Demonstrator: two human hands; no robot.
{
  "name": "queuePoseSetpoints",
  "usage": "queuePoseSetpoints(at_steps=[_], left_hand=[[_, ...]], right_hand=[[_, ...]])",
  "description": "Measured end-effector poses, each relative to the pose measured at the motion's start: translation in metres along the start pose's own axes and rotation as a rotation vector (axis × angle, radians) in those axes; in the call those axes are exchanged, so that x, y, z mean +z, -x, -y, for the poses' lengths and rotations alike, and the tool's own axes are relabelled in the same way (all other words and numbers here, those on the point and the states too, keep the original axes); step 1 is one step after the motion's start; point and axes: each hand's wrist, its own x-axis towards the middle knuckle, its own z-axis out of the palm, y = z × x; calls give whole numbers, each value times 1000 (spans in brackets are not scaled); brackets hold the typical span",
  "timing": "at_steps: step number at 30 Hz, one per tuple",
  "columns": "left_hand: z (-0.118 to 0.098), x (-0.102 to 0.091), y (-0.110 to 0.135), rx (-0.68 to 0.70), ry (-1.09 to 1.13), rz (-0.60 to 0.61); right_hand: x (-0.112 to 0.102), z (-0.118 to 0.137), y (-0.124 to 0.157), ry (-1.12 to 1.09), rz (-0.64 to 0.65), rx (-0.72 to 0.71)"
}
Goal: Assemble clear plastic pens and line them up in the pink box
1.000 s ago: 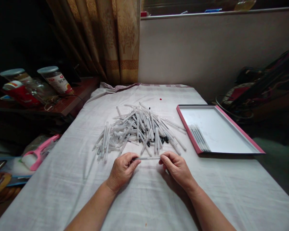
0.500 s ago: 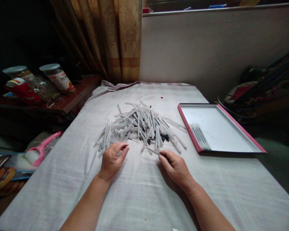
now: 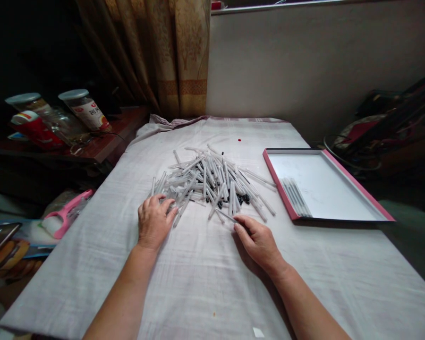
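A loose heap of clear pen barrels (image 3: 205, 177), with dark thin rods and black pen caps (image 3: 243, 199) among them, lies on the white cloth. My left hand (image 3: 155, 219) reaches over the heap's near left side, thumb and fingers apart, at clear plastic pieces (image 3: 172, 192); its fingertips are partly hidden. In my right hand (image 3: 257, 241), pinched between thumb and fingers, is a thin pen refill (image 3: 227, 216) whose tip points left, just in front of the heap. To the right, a shallow pink-edged box (image 3: 326, 189) holds several assembled-looking pens (image 3: 296, 197) side by side at its left.
A small red piece (image 3: 239, 140) lies beyond the heap, a white scrap (image 3: 258, 332) at the near edge. At left are a dark red side table (image 3: 109, 146) with jars (image 3: 88, 111) and pink-handled scissors (image 3: 62, 217). A curtain (image 3: 184, 56) and wall stand behind.
My left hand has moved left and forward onto the heap's left side, its fingers spreading from a near-pinch. My right hand keeps the refill almost in place. The view has shifted slightly.
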Motion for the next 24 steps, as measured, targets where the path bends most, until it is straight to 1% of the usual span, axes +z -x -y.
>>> queuePoseSetpoints(at_steps=[4, 7, 10, 14, 16, 19, 22, 24], left_hand=[[-4, 1, 0, 9, 10, 14], [-12, 3, -1, 14, 7, 3], [-19, 6, -2, 8, 7, -20], [-17, 8, -2, 30, 45, -76], [-15, 6, 0, 73, 101, -132], [-16, 2, 5, 208, 269, -195], [-25, 0, 11, 335, 437, -164], [-32, 1, 15, 344, 523, -123]], right_hand=[[0, 1, 0, 7, 12, 0], [0, 2, 1, 13, 24, 8], [-1, 3, 0, 14, 34, 21], [-3, 6, -1, 9, 34, 49], [-3, 8, -1, -5, 35, 57], [-3, 11, 0, -62, 19, 34], [-4, 14, 0, -143, -28, 10], [-6, 16, 0, -182, -45, -1]])
